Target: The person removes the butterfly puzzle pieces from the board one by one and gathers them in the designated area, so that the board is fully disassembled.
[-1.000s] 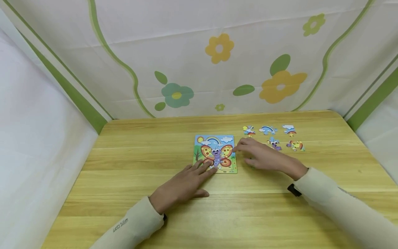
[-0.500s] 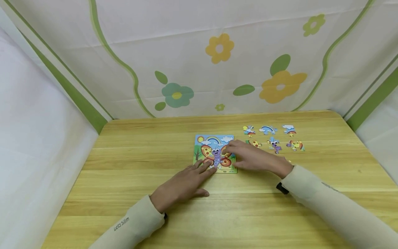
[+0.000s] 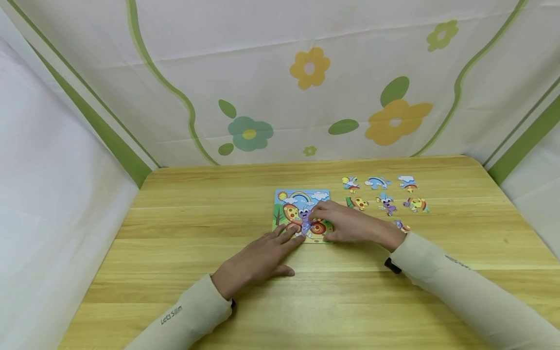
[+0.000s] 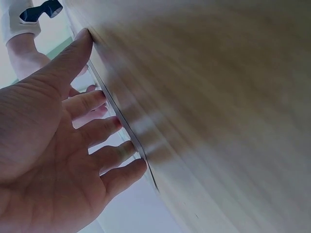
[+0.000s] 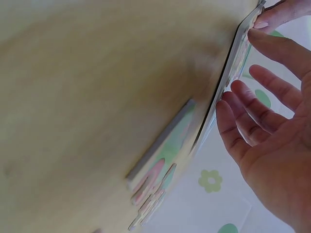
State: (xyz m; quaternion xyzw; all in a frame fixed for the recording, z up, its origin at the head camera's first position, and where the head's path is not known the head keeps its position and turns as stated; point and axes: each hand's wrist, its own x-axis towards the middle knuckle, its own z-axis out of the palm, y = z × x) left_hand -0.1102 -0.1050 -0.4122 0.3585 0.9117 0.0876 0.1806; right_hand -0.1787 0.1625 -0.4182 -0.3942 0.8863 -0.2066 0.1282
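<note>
A square picture board [image 3: 302,195] with a butterfly, sun and rainbow lies on the wooden table. My left hand [image 3: 258,262] rests its outstretched fingertips on the board's lower left; its fingertips [image 4: 116,121] meet the board edge in the left wrist view. Over the board's right half, my right hand [image 3: 350,223] holds a green-edged puzzle piece [image 3: 329,226] between bent fingers and thumb, low against the picture. The hand partly hides this piece. In the right wrist view, its thumb [image 5: 272,46] and fingertips reach the board's surface.
Several loose puzzle pieces lie right of the board, among them a rainbow piece [image 3: 377,183], a cloud piece [image 3: 407,182] and a purple face piece [image 3: 387,204]. One small piece [image 3: 402,226] lies close to the right forearm. A flowered cloth wall [image 3: 280,97] rises behind the table.
My right hand has moved left from beside the board onto its right half, bringing a puzzle piece, then shifted slightly down. Loose pieces came into view behind it. The left hand stays in place.
</note>
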